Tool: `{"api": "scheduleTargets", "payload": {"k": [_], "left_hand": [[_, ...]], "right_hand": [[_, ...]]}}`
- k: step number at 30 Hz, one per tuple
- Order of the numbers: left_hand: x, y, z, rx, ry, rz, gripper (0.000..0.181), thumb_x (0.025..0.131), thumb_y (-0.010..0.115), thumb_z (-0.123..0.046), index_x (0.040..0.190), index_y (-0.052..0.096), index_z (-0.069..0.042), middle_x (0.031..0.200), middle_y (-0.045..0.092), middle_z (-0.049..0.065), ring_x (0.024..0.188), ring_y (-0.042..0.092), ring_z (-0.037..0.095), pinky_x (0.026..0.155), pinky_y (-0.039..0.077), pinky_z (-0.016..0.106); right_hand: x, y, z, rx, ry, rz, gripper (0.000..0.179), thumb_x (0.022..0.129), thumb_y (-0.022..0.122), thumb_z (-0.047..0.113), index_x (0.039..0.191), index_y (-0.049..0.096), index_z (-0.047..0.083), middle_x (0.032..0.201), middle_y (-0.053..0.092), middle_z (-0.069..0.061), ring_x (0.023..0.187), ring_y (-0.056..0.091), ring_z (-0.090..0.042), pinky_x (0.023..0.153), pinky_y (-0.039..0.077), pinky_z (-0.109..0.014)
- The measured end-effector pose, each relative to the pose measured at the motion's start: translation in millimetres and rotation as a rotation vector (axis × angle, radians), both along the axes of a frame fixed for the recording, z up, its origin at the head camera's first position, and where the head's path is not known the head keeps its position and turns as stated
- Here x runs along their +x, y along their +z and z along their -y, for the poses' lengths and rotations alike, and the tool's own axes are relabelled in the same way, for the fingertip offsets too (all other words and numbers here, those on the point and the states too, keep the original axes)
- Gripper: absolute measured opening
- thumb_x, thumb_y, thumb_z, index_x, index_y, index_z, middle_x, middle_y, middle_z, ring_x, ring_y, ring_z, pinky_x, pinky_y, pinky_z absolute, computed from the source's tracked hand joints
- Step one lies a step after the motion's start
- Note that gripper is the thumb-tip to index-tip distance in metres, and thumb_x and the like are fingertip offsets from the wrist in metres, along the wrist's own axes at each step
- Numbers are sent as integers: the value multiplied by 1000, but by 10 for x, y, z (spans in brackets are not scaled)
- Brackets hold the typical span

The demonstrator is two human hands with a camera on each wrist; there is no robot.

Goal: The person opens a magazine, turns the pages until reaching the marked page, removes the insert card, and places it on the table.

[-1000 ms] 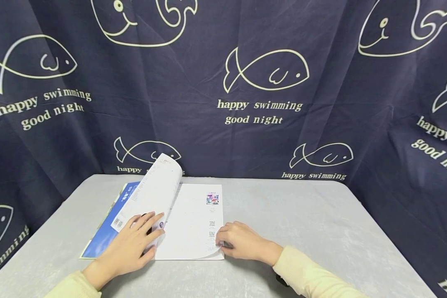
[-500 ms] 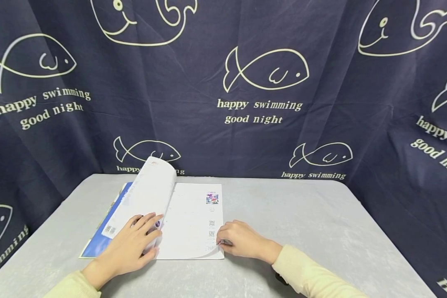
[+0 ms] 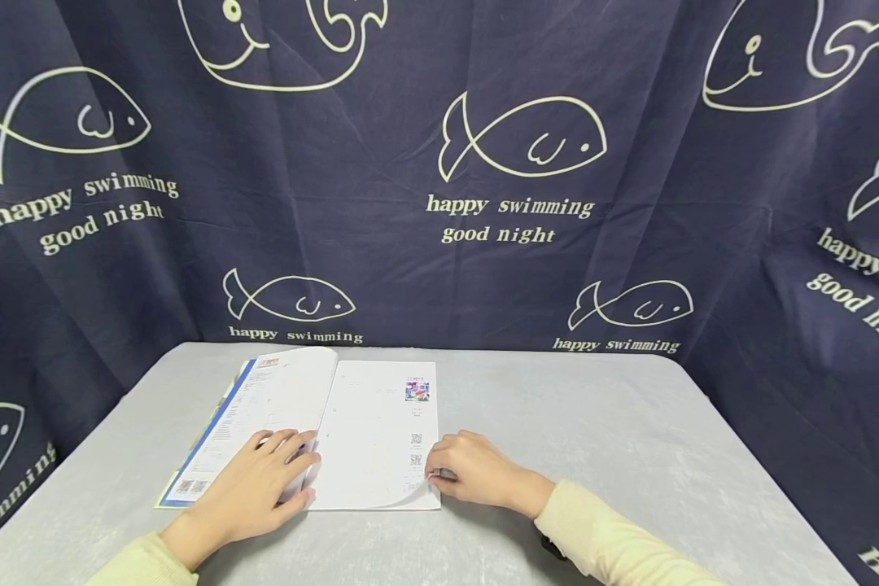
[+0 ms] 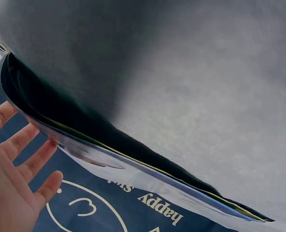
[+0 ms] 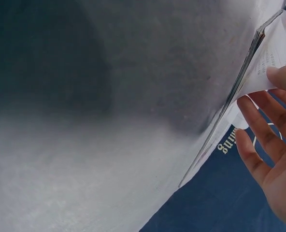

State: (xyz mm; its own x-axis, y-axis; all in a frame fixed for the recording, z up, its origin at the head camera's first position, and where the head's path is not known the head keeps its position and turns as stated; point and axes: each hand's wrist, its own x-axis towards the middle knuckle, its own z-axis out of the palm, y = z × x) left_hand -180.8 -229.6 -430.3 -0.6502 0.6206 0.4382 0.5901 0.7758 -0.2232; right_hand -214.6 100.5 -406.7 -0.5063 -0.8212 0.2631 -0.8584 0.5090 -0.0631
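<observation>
An open book (image 3: 369, 423) with white printed pages and a blue cover edge lies on the table. My left hand (image 3: 245, 492) rests on the lower part of its left page (image 3: 286, 391), near the spine, fingers spread and relaxed. At the lower right corner, my right hand (image 3: 476, 472) pinches a page, which curls up slightly there. The right wrist view shows the thumb on the lifted page (image 5: 273, 50) and fingers beneath it. In the left wrist view, the left fingers lie along the book (image 4: 133, 154), whose near edge bows up from the table.
The grey table (image 3: 593, 423) carries the book left of its middle. A dark blue curtain (image 3: 520, 285) with fish outlines and lettering hangs behind the table and along both sides.
The page that stood raised and curled has come down to the left and now lies nearly flat, covering most of the blue cover. Both hands have stayed almost in place.
</observation>
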Motion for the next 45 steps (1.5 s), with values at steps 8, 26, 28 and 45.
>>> {"api": "scheduleTargets", "payload": {"k": [8, 26, 28, 45], "left_hand": [[-3, -7, -3, -10, 14, -10, 41, 74, 58, -51, 103, 63, -22, 114, 60, 3, 101, 54, 23, 84, 38, 43], [13, 10, -18, -14, 17, 4, 58, 69, 53, -72, 100, 62, -24, 108, 60, 1, 95, 55, 23, 80, 39, 41], [10, 9, -19, -12, 13, -2, 58, 69, 53, -73, 99, 61, -24, 107, 61, 0, 94, 55, 23, 79, 38, 41], [41, 40, -71, -4, 32, -7, 60, 68, 52, -75, 95, 60, -22, 103, 59, -2, 88, 55, 24, 77, 39, 42]], "right_hand": [[-17, 13, 6, -23, -6, -10, 4, 77, 67, 19, 80, 68, 21, 81, 66, 11, 73, 56, -1, 65, 41, -17], [-39, 30, 26, -133, 2, -75, 5, 80, 65, 21, 81, 69, 19, 80, 67, 11, 73, 58, -2, 63, 38, -16], [-39, 34, 30, -143, -2, -86, 4, 80, 65, 22, 81, 69, 20, 80, 67, 11, 73, 58, -2, 63, 38, -15], [-31, 64, 58, -181, -53, -157, 6, 83, 63, 24, 82, 68, 22, 80, 66, 13, 74, 58, -2, 64, 42, -19]]}}
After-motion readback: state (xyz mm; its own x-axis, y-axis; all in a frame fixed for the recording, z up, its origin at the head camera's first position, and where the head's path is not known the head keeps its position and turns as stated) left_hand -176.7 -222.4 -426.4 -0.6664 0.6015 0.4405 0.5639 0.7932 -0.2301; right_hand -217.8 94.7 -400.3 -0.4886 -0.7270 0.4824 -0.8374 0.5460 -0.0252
